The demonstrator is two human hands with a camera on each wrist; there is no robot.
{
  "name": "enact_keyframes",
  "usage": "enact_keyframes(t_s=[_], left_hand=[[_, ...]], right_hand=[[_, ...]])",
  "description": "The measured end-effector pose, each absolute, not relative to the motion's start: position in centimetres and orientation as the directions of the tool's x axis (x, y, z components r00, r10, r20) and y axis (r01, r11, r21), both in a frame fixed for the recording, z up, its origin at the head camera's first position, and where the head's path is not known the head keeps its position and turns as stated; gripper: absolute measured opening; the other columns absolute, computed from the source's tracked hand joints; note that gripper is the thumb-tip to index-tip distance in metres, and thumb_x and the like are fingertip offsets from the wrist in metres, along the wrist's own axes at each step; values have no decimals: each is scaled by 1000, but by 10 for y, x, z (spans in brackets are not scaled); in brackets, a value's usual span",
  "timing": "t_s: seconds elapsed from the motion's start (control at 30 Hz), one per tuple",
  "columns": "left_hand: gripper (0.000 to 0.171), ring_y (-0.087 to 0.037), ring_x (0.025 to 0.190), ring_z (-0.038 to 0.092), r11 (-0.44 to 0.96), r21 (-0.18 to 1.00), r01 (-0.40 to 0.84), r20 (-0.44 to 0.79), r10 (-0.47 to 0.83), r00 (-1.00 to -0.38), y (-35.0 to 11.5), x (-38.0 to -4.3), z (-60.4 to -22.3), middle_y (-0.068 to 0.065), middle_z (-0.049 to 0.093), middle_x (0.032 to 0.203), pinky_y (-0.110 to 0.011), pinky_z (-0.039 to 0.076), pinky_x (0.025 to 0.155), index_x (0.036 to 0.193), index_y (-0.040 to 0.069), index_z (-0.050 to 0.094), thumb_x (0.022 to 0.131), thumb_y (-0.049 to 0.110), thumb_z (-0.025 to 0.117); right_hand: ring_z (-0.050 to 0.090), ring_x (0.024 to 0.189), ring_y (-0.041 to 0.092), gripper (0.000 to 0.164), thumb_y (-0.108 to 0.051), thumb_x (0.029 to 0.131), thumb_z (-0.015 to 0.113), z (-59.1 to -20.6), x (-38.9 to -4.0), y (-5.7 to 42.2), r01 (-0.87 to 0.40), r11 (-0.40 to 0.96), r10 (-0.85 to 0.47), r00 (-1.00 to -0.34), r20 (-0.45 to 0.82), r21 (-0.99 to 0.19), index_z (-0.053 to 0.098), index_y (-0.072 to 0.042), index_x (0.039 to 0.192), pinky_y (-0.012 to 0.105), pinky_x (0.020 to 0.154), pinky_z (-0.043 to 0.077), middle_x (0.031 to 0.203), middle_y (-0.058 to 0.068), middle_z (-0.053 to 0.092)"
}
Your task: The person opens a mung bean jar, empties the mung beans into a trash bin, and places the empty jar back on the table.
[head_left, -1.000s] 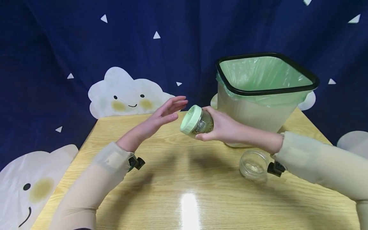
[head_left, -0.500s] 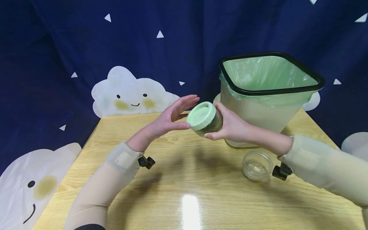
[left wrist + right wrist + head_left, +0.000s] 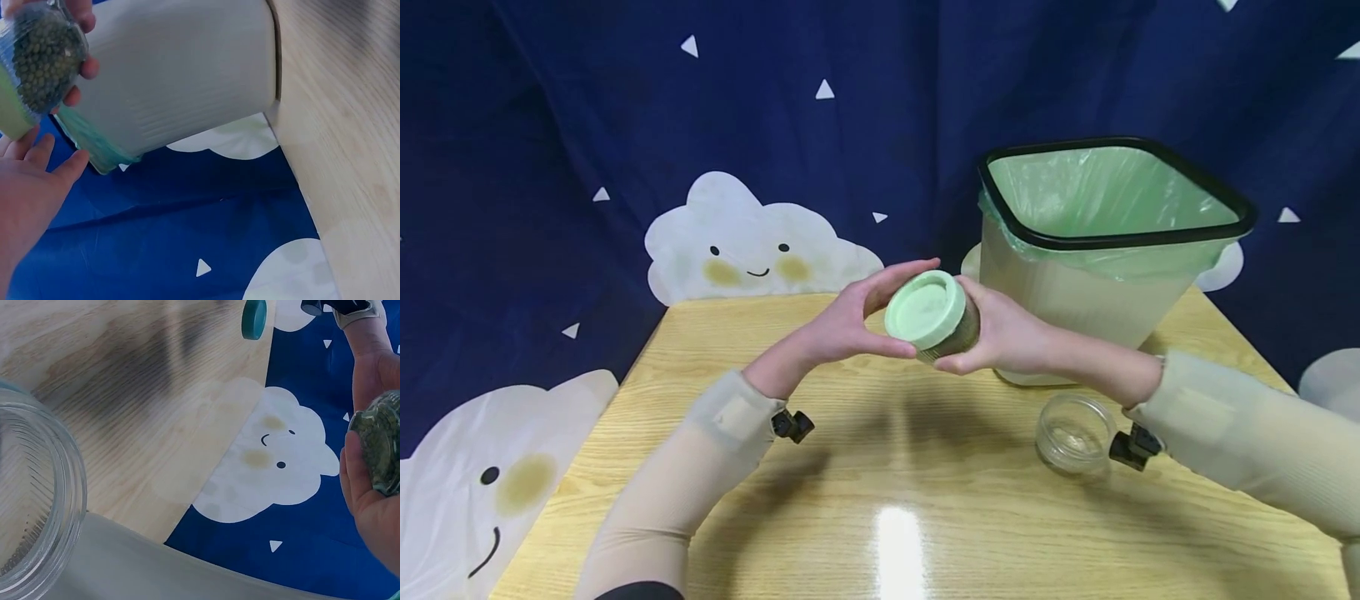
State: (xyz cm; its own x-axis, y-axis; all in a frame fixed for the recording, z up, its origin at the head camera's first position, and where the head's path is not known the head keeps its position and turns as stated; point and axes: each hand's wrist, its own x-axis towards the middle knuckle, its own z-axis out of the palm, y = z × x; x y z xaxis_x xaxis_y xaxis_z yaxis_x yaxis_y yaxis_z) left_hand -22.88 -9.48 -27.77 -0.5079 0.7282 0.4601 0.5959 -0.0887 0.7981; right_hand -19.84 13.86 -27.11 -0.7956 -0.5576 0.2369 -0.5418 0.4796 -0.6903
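A ribbed clear jar (image 3: 964, 332) with a pale green screw lid (image 3: 927, 308) is held above the table, tilted so the lid faces up and left. My right hand (image 3: 1011, 332) grips the jar body from the right. Around the lid's left side, the thumb and fingers of my left hand (image 3: 848, 323) curve, thumb at the lower rim and fingers at the far side. Small round green beans (image 3: 47, 59) fill the jar in the left wrist view. An open glass jar (image 3: 1075, 440) without a lid stands on the table under my right forearm.
A pale waste bin (image 3: 1048, 312) with a black rim and green liner bag stands at the back right, just behind my right hand. In the right wrist view, a teal lid (image 3: 254, 319) appears near the table's edge. A dark blue cloth (image 3: 880, 100) hangs behind the wooden table (image 3: 970, 517).
My left hand has moved right and closed in on the lid. The jar has turned so its lid top faces the head camera more. The view has shifted slightly.
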Motion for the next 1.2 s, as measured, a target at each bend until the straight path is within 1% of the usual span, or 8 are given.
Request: enact_keyframes(t_s=[0.13, 0.2, 0.4, 0.63, 0.83, 0.93, 1.03, 1.2], left_hand=[[82, -20, 131, 44, -81, 784, 615, 477, 711, -516, -93, -229, -279, -9, 47, 145, -39, 32, 110, 146, 0, 40, 75, 4, 82], [81, -20, 130, 45, -66, 776, 628, 481, 706, -520, -94, -229, -279, -8, 51, 141, -38, 32, 110, 144, 0, 42, 74, 2, 82], [81, -20, 129, 47, -54, 762, 646, 491, 698, -521, -93, -226, -272, -8, 53, 139, -38, 33, 109, 143, 0, 44, 72, 2, 83], [81, -16, 125, 50, 1, 807, 590, 434, 677, -595, -89, -221, -274, -6, 56, 136, -35, 35, 107, 142, 1, 46, 70, -2, 83], [80, -16, 121, 53, 29, 822, 569, 429, 625, -652, -85, -220, -280, -7, 58, 134, -35, 36, 105, 142, 2, 48, 71, -2, 83], [80, -14, 122, 52, 56, 824, 563, 419, 610, -673, -83, -219, -282, -5, 57, 135, -35, 36, 106, 142, 4, 48, 71, 0, 83], [81, -12, 126, 49, 93, 813, 574, 403, 621, -672, -84, -219, -282, -2, 55, 137, -34, 34, 107, 144, 6, 47, 72, 4, 85], [85, -12, 130, 45, 94, 790, 606, 395, 678, -620, -90, -221, -279, -1, 52, 141, -33, 31, 109, 146, 7, 43, 72, 5, 85]], right_hand=[[55, 103, 24, 79, -14, 66, 89, -271, -199, 138, -540, 466, -565, -791, 234, -701, 46, 0, 130, 42, 92, 43, 114, 11, 60], [56, 103, 23, 79, -13, 65, 89, -271, -199, 137, -541, 455, -572, -786, 234, -707, 47, 0, 130, 42, 92, 43, 113, 10, 60], [55, 106, 23, 82, -13, 63, 90, -268, -201, 135, -549, 407, -591, -768, 248, -730, 46, -3, 132, 42, 94, 42, 117, 9, 60], [54, 108, 23, 85, -12, 62, 91, -271, -200, 136, -526, 411, -585, -779, 228, -744, 45, -3, 133, 43, 96, 41, 118, 9, 59], [55, 106, 23, 85, -14, 63, 90, -272, -201, 137, -538, 462, -567, -790, 232, -705, 44, -2, 133, 43, 95, 42, 117, 10, 59], [55, 106, 23, 85, -15, 64, 90, -273, -202, 139, -536, 474, -564, -794, 226, -699, 44, -2, 134, 43, 95, 41, 117, 10, 59], [55, 108, 24, 86, -15, 63, 91, -274, -202, 142, -529, 475, -568, -795, 214, -704, 44, -3, 135, 44, 96, 40, 118, 10, 59], [54, 110, 23, 88, -17, 62, 92, -273, -201, 144, -537, 488, -577, -790, 207, -688, 44, -4, 135, 44, 97, 40, 119, 9, 59]])
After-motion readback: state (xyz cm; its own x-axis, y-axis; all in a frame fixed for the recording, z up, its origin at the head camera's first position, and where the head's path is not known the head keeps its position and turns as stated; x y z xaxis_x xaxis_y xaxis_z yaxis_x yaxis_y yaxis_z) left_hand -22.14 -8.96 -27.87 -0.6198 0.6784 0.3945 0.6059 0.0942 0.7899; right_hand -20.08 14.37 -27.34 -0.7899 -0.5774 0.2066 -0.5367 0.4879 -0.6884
